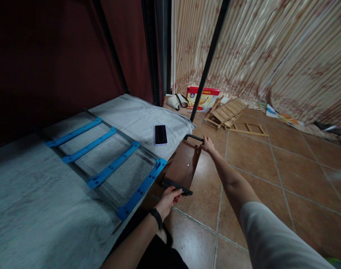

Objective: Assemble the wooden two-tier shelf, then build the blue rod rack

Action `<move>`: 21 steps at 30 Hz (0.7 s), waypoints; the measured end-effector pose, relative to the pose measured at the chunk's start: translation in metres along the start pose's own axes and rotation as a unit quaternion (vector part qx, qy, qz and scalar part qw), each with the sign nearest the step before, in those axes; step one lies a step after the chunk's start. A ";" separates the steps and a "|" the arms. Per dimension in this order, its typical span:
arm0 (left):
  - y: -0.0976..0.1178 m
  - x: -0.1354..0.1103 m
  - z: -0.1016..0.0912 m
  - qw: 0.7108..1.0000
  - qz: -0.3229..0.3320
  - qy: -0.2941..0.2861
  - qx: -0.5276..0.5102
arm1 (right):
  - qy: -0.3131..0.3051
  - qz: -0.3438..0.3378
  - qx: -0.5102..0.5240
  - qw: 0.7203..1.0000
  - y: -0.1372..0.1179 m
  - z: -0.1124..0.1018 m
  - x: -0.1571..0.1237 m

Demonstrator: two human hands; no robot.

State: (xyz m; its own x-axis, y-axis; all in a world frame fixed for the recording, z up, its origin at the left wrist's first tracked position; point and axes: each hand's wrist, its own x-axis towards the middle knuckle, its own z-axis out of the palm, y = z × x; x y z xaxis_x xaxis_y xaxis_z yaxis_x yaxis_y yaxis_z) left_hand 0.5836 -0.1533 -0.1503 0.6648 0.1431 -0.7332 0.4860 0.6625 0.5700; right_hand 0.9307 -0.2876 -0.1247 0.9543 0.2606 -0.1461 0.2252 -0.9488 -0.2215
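A brown wooden board with black metal bars at its two ends, like a small shelf or stool, is held above the tiled floor beside the bed edge. My left hand, with a black band on the wrist, is closed on the near black bar. At the far end, my right hand grips the other black bar near its corner. On the bed to the left lies a flat frame with blue crossbars and dark rails; neither hand touches it. The undersides of the board and its fittings are hidden.
A phone lies on the grey bed cover. A black pole rises by the bed's corner. Wooden slatted pieces, a red and yellow box and a white bag sit on the floor near the curtain.
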 end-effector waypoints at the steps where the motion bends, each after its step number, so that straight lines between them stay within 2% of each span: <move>1: -0.001 -0.001 0.000 1.000 -0.002 0.002 -0.001 | 0.001 -0.001 0.001 1.000 0.000 0.000 0.000; 8: -0.006 -0.008 -0.012 0.999 -0.030 0.041 0.002 | 0.007 -0.015 0.014 1.000 0.001 -0.002 -0.002; 13: -0.009 -0.022 -0.027 0.998 -0.043 0.038 0.026 | 0.011 -0.019 0.029 0.999 0.008 -0.004 -0.005; 17: -0.009 -0.046 -0.038 0.998 -0.052 0.016 0.023 | 0.010 -0.024 0.043 0.999 0.016 -0.003 -0.009; 21: -0.013 -0.081 -0.053 0.998 -0.046 -0.021 0.033 | 0.019 -0.022 0.065 0.997 0.023 0.000 -0.014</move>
State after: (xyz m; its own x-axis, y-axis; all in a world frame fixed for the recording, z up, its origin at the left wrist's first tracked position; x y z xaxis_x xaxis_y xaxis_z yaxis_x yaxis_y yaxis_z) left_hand 0.4932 -0.1342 -0.1176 0.6381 0.0510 -0.7682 0.5819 0.6215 0.5246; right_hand 0.9224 -0.3126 -0.1280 0.9513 0.2926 -0.0964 0.2428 -0.9048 -0.3499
